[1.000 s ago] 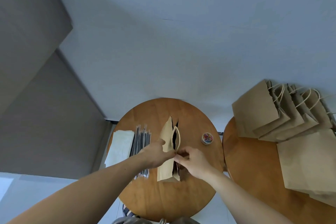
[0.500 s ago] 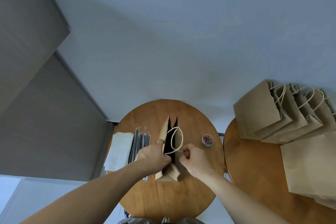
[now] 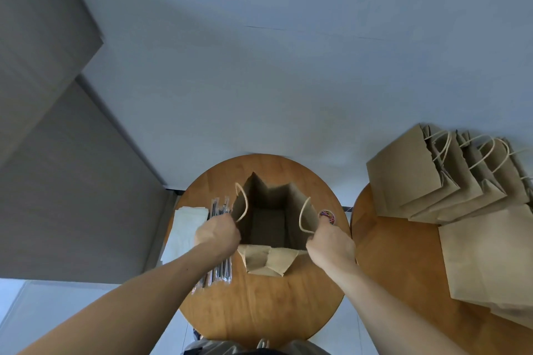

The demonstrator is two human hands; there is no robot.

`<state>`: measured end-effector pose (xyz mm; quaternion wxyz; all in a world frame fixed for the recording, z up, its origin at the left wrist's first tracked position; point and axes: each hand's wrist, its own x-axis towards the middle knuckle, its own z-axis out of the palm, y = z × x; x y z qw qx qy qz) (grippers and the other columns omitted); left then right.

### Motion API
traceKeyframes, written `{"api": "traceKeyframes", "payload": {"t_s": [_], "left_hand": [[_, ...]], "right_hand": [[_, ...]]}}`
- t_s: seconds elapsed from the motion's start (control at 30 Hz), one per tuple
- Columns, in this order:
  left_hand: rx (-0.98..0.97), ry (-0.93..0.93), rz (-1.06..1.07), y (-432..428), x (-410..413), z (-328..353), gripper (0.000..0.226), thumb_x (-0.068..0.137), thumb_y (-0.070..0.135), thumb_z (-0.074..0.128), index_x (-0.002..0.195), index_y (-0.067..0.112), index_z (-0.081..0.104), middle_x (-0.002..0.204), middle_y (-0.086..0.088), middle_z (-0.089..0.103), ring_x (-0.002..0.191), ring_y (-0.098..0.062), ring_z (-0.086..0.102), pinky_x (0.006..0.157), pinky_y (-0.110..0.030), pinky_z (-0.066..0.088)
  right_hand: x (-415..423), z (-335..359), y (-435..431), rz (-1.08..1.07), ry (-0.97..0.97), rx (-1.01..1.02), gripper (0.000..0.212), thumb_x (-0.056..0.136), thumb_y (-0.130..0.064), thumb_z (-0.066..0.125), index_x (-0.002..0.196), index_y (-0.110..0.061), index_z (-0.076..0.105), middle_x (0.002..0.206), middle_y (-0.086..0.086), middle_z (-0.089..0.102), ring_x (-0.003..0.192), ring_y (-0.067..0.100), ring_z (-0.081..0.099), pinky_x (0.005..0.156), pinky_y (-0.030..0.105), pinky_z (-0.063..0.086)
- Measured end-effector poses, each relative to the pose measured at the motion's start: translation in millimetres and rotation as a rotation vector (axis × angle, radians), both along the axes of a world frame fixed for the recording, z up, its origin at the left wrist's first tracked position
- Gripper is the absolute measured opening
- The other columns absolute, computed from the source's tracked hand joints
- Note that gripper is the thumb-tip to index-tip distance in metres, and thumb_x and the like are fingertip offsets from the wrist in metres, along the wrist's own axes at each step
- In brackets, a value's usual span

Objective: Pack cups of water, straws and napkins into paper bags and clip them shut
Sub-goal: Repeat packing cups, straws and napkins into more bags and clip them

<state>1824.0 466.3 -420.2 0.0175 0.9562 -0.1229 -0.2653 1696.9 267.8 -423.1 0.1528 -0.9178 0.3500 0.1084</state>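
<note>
Hands first: the left hand (image 3: 216, 232) had its grip closed on the left rim of the paper bag (image 3: 268, 261), fingers curled over the edge right by the left rope handle (image 3: 243, 202). The right hand (image 3: 331, 245) had the same closed grip on the right rim, next to the other handle (image 3: 302, 216). Between the two of them the bag's mouth was spread wide, so you could look straight down past the creased side folds to the bottom. The bag stood upright roughly in the middle of the round wooden table (image 3: 259, 302), with its near wall sagging a bit toward the camera. To the left of the bag lay a bunch of wrapped straws (image 3: 220, 271), partly under the left forearm, and just beside those, further left, a stack of white napkins (image 3: 187, 228) hung slightly over the table edge. On the other side, a small round tub of colourful clips (image 3: 327, 215) sat just past the right hand's knuckles, half hidden by them. Off to the right was a second table (image 3: 389, 253), close to the first but not touching as far as I could tell. It carried a row of spare bags (image 3: 403, 176) leaning on each other, handles pointing away, plus a few more flat bags (image 3: 490, 253) lying nearer the camera. Both forearms were bare.
</note>
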Motion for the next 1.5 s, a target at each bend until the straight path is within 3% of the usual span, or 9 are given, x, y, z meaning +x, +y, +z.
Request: {"api": "traceKeyframes", "payload": {"t_s": [0.17, 0.3, 0.4, 0.53, 0.83, 1.07, 1.27, 1.37, 1.5], "left_hand": [[-0.148, 0.032, 0.055, -1.4, -7.8, -8.9, 0.02, 0.099, 0.032, 0.051, 0.111, 0.02, 0.062, 0.084, 0.005, 0.064, 0.072, -0.011, 0.066, 0.067, -0.025, 0.059], [-0.29, 0.088, -0.007, -8.9, -9.8, -11.8, 0.069, 0.082, 0.063, 0.05, 0.139, 0.028, 0.033, 0.101, 0.007, 0.064, 0.077, -0.01, 0.065, 0.058, -0.024, 0.052], [-0.374, 0.13, -0.072, -12.8, -4.0, -1.7, 0.102, 0.068, 0.078, 0.055, 0.148, 0.043, 0.002, 0.144, -0.001, 0.049, 0.118, -0.025, 0.06, 0.079, -0.035, 0.052], [-0.559, 0.214, -0.274, -14.1, 9.4, 29.9, 0.121, 0.06, 0.078, 0.068, 0.146, 0.053, -0.014, 0.164, 0.008, 0.01, 0.149, -0.024, 0.017, 0.113, -0.045, 0.026], [-0.617, -0.099, -0.225, -3.9, 57.6, 77.3, 0.058, 0.099, 0.05, 0.043, 0.15, 0.023, 0.035, 0.153, -0.001, 0.041, 0.139, -0.018, 0.038, 0.108, -0.031, 0.03], [-0.347, 0.003, -0.146, 35.1, 78.7, 68.4, 0.057, 0.097, 0.04, 0.045, 0.147, 0.011, 0.041, 0.147, -0.012, 0.046, 0.132, -0.03, 0.046, 0.106, -0.042, 0.04], [-0.294, 0.041, -0.028, 78.0, 85.7, 60.5, 0.028, 0.093, 0.034, 0.046, 0.107, 0.013, 0.059, 0.109, -0.01, 0.063, 0.095, -0.03, 0.059, 0.083, -0.045, 0.052], [-0.3, 0.022, 0.005, 97.6, 86.4, 69.2, 0.036, 0.094, 0.037, 0.047, 0.12, 0.014, 0.058, 0.127, -0.009, 0.059, 0.112, -0.03, 0.056, 0.093, -0.045, 0.049], [-0.359, -0.126, -0.004, 110.9, 114.3, 124.1, 0.06, 0.097, 0.045, 0.048, 0.148, 0.015, 0.038, 0.152, -0.007, 0.041, 0.137, -0.027, 0.04, 0.109, -0.043, 0.037]], "right_hand": [[-4.1, -6.4, 3.4, -0.019, 0.024, 0.026, 0.021, 0.091, -0.041, 0.057, 0.108, -0.029, 0.053, 0.071, -0.016, 0.048, 0.054, 0.005, 0.047, 0.043, 0.015, 0.033], [-0.8, 2.4, 8.5, 0.029, -0.006, 0.114, 0.035, 0.09, -0.055, 0.053, 0.113, -0.029, 0.051, 0.078, -0.016, 0.055, 0.061, 0.004, 0.055, 0.048, 0.015, 0.04], [2.3, 17.8, 11.4, 0.049, -0.071, 0.227, 0.065, 0.082, -0.069, 0.054, 0.133, -0.03, 0.042, 0.109, -0.012, 0.064, 0.093, 0.011, 0.066, 0.064, 0.018, 0.048], [7.0, 43.6, 18.1, 0.163, -0.13, 0.391, 0.088, 0.08, -0.055, 0.068, 0.151, -0.029, 0.024, 0.153, -0.005, 0.037, 0.139, 0.019, 0.039, 0.108, 0.038, 0.042], [55.3, 107.4, 12.8, 0.172, -0.42, 0.422, 0.058, 0.093, -0.027, 0.051, 0.149, -0.022, 0.035, 0.153, -0.002, 0.037, 0.141, 0.017, 0.034, 0.113, 0.035, 0.03], [119.5, 102.7, 57.8, 0.357, -0.134, 0.301, 0.058, 0.092, -0.033, 0.052, 0.147, -0.017, 0.04, 0.149, 0.005, 0.041, 0.134, 0.024, 0.041, 0.106, 0.041, 0.04], [159.8, 87.1, 104.4, 0.46, -0.015, 0.247, 0.048, 0.092, -0.036, 0.051, 0.137, -0.018, 0.051, 0.14, 0.004, 0.048, 0.112, 0.022, 0.051, 0.078, 0.032, 0.042], [173.5, 88.6, 120.4, 0.482, -0.012, 0.233, 0.04, 0.092, -0.034, 0.052, 0.127, -0.016, 0.058, 0.13, 0.005, 0.055, 0.099, 0.02, 0.053, 0.075, 0.033, 0.047], [211.2, 132.8, 132.1, 0.514, -0.102, 0.167, 0.053, 0.093, -0.04, 0.054, 0.142, -0.019, 0.048, 0.144, 0.004, 0.049, 0.124, 0.026, 0.052, 0.095, 0.037, 0.046]]}}
